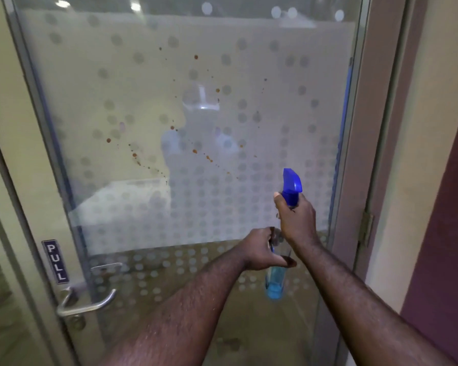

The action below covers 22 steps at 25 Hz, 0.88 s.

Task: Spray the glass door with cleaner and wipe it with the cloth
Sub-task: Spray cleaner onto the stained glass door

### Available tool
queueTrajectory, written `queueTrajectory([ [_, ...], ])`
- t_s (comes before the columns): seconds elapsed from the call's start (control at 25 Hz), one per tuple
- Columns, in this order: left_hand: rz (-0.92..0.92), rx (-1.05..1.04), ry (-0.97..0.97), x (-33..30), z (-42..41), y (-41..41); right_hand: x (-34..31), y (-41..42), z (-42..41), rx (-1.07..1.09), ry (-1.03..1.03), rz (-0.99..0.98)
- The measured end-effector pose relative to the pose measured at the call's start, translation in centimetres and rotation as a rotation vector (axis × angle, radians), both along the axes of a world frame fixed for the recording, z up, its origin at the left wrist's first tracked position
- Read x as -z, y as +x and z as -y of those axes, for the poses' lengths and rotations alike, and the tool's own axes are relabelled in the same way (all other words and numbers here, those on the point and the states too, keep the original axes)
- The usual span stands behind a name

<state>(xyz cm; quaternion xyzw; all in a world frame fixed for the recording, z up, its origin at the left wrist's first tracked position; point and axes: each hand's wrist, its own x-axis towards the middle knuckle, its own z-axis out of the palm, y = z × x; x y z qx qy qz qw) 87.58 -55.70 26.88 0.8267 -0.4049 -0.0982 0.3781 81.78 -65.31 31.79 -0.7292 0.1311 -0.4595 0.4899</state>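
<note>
While my right hand grips the spray bottle neck and my left hand pinches its body, I'd aim higher. Those brown spots on the glass door need a direct hit.

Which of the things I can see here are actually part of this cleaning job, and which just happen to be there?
Part of the job:
- glass door, splashed with brown spots
- spray bottle with its blue trigger head
- right hand at the bottle's neck, left hand on its body
No cloth is in view.

Just there:
- PULL sign
- door handle
- hinge
</note>
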Motion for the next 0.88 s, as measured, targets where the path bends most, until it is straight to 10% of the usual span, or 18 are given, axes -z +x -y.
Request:
queueTrajectory([
  [0.88, -0.019, -0.305, -0.131, 3.3, -19.0, 1.4, 2.9, 5.1, -18.4, -0.419, -0.061, -0.034],
])
